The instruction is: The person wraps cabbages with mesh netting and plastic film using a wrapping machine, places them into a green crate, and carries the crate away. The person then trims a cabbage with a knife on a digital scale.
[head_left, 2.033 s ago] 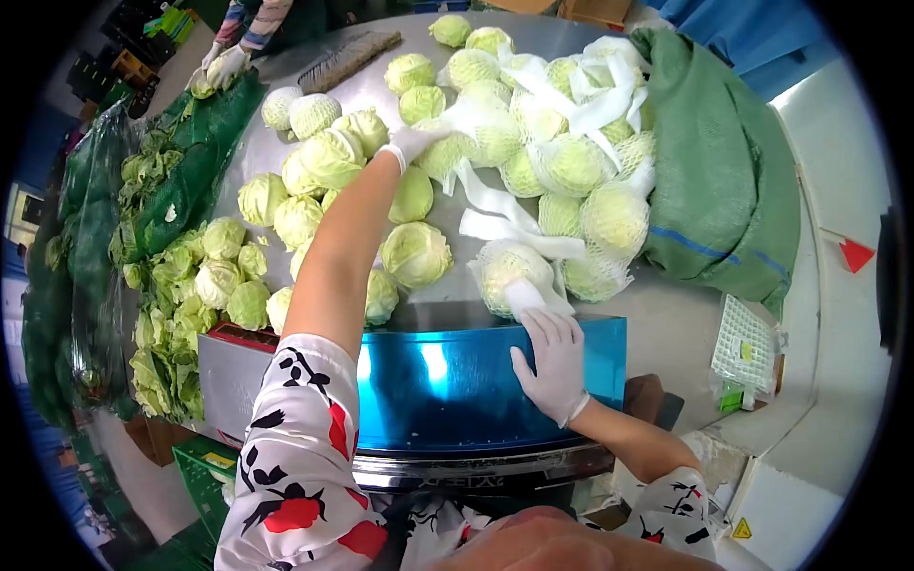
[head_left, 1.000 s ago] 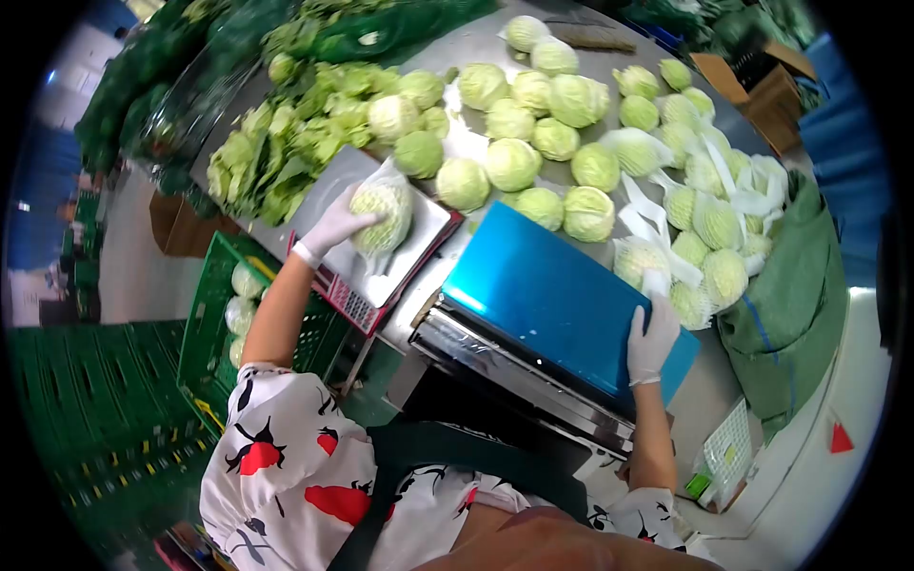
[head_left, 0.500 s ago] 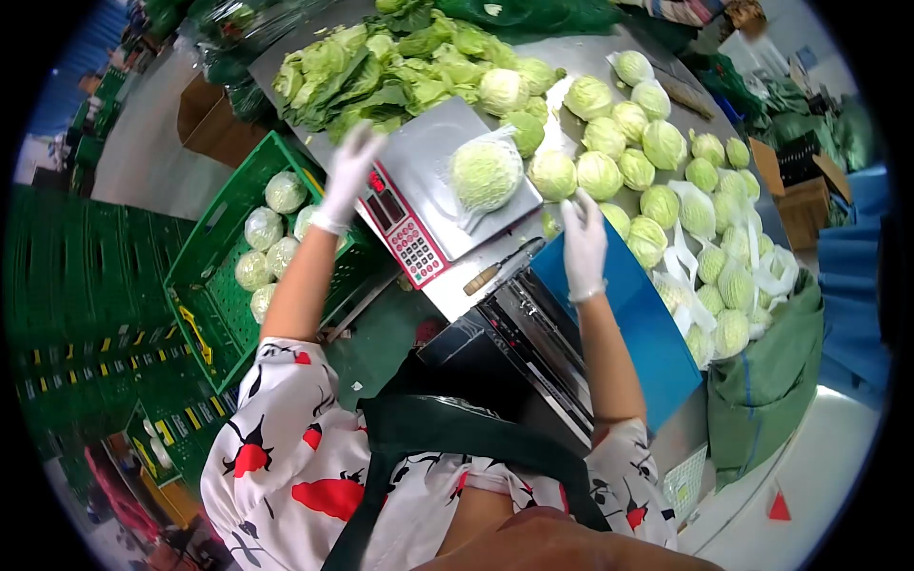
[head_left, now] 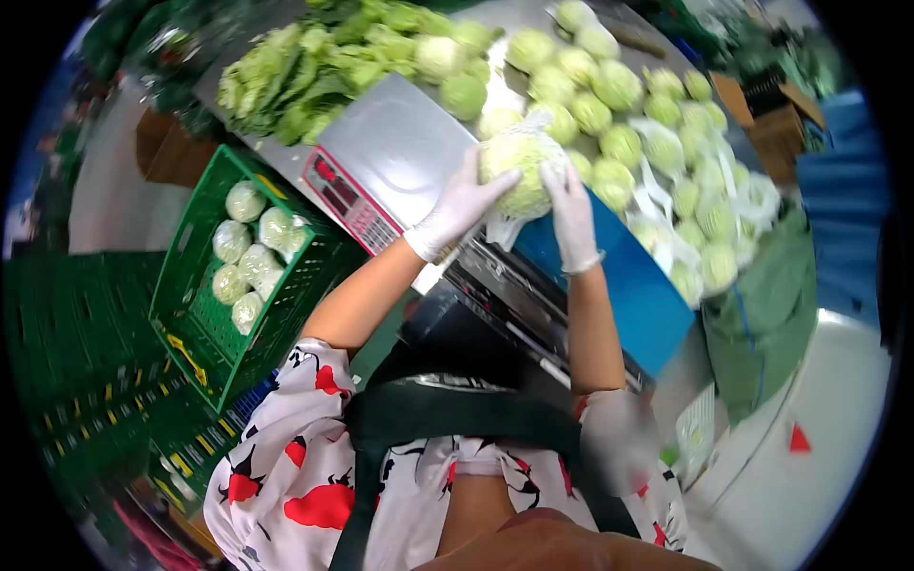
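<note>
Both hands, in white gloves, hold one pale green cabbage (head_left: 515,171) in a white foam net, above the scale's right edge and the blue machine cover. My left hand (head_left: 460,206) grips its left side, thumb pointing across the front. My right hand (head_left: 572,217) is against its right side, fingers upward. The scale (head_left: 398,133) has a bare metal plate and a red-edged keypad. Below the cabbage lies the blue cover (head_left: 619,285), with the black and silver machine body (head_left: 514,300) beside it.
Bare cabbages (head_left: 591,113) lie on the table behind, with netted ones (head_left: 718,217) at the right and loose leaves (head_left: 286,81) at the back left. A green crate (head_left: 211,357) holds several wrapped cabbages (head_left: 247,202). A green sack (head_left: 764,314) stands at the right.
The netted cabbage has been lifted off the scale plate. My left hand came from the scale's left side to grip it, and my right hand closed on its other side.
</note>
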